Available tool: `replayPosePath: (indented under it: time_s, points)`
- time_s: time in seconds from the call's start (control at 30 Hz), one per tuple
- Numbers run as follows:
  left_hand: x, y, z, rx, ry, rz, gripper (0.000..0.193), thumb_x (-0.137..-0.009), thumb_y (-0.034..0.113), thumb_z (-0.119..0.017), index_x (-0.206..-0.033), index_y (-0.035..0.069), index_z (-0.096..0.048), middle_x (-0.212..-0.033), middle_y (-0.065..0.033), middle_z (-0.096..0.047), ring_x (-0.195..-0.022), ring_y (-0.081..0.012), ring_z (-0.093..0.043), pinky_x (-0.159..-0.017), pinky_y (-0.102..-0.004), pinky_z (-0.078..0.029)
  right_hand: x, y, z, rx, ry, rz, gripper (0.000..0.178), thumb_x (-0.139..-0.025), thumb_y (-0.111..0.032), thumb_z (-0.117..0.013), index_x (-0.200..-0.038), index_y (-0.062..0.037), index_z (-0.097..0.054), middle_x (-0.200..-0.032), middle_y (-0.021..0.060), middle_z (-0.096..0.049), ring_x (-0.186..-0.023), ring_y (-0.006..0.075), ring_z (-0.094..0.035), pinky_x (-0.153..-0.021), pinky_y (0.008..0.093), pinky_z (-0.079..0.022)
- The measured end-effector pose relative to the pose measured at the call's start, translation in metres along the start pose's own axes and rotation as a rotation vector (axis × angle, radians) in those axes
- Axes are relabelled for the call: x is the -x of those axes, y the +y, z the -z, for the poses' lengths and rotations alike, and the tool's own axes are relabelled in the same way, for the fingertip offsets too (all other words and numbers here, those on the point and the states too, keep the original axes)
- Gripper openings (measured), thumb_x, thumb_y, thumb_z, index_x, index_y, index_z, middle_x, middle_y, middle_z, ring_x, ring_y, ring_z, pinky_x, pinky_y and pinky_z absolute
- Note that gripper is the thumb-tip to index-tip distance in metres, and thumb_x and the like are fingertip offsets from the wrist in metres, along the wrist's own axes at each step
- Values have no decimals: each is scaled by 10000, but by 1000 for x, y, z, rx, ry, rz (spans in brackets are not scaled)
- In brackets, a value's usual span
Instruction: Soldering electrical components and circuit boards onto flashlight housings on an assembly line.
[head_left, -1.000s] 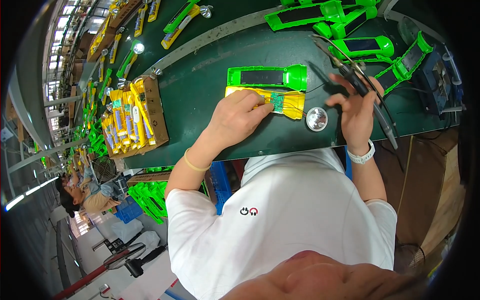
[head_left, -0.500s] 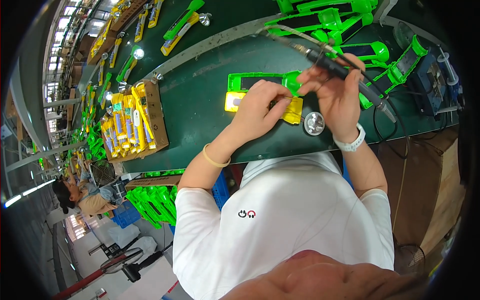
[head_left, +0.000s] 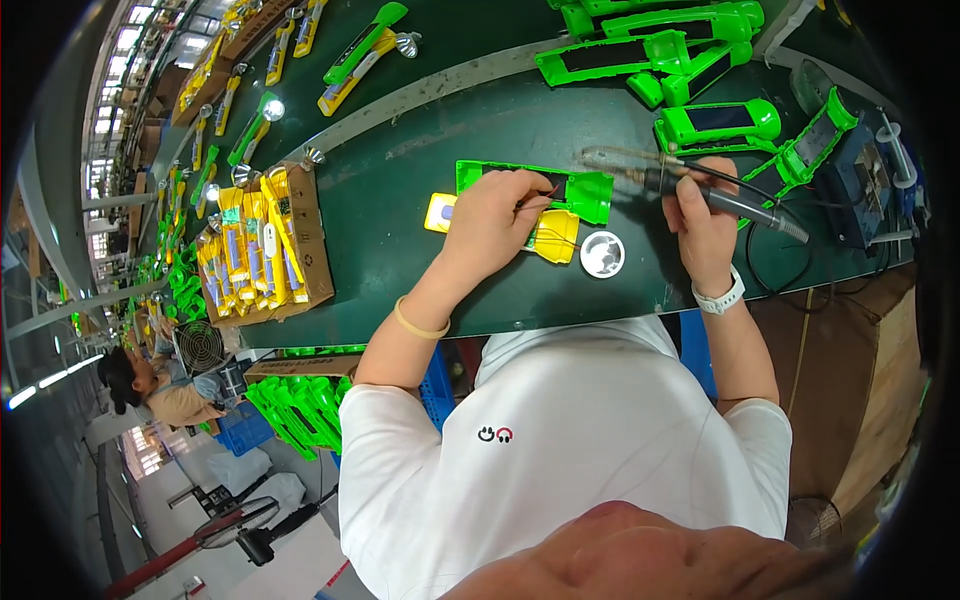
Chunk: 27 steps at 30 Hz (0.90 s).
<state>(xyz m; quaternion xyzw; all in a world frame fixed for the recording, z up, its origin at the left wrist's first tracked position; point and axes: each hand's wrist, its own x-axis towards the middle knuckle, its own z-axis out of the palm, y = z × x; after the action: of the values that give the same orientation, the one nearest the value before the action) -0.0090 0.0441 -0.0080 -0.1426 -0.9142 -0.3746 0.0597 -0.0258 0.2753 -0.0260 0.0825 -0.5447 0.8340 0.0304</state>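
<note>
My right hand (head_left: 706, 222) grips a soldering iron (head_left: 742, 207) with a black handle and cable, its thin metal front pointing left above the table. In a pinch, my left hand (head_left: 492, 222) holds thin wires (head_left: 541, 201), over a green plastic housing (head_left: 592, 197). Partly under that hand lies a yellow casing (head_left: 556, 238), nearer to me than the housing. A round silver reflector (head_left: 602, 255) sits to the right of the casing, with thin wires running between them.
A cardboard box (head_left: 318, 240) of yellow assemblies stands on the left. Several green housings (head_left: 720, 118) are spread at the far right, beside a dark blue device (head_left: 850, 200). A metal rail (head_left: 450, 78) crosses behind. A co-worker (head_left: 165, 395) is at the far left.
My right hand has moved right and lower with the soldering iron, away from my left hand. My left hand has shifted slightly left; the yellow casing and reflector have also moved left.
</note>
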Motion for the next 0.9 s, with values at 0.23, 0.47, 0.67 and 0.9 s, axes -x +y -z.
replayPosePath:
  time_s: [0.23, 0.47, 0.67, 0.9]
  points:
    - [-8, 0, 8, -196, -113, -90, 105, -698, 56, -624, -798, 82, -643, -717, -74, -595, -677, -246, -577, -607, -335, -469, 3, 12, 9, 206, -91, -39, 225, -819, -51, -610, -942, -55, -421, -789, 12, -496, -624, 50, -454, -538, 189, -376]
    - [-12, 3, 9, -289, -172, -96, 89, -678, 77, -611, -762, 94, -637, -675, -65, -563, -668, -244, -565, -592, -350, -460, 1, 15, 2, 359, -193, 6, 230, -796, -50, -634, -917, -41, -438, -777, 11, -491, -638, 48, -451, -543, 189, -370]
    - [-12, 4, 9, -301, -178, -89, 86, -680, 87, -605, -759, 93, -637, -678, -74, -566, -676, -252, -570, -599, -357, -462, 4, 11, 2, 342, -173, 25, 219, -806, -41, -616, -925, -46, -433, -773, 11, -488, -647, 49, -458, -550, 188, -373]
    - [-12, 2, 9, -294, -183, -102, 73, -689, 96, -602, -753, 86, -637, -684, -87, -569, -684, -268, -572, -605, -371, -464, 0, 7, 0, 66, -96, -43, 205, -899, -109, -516, -1039, -64, -374, -869, 118, -568, -651, 126, -560, -497, 211, -425]
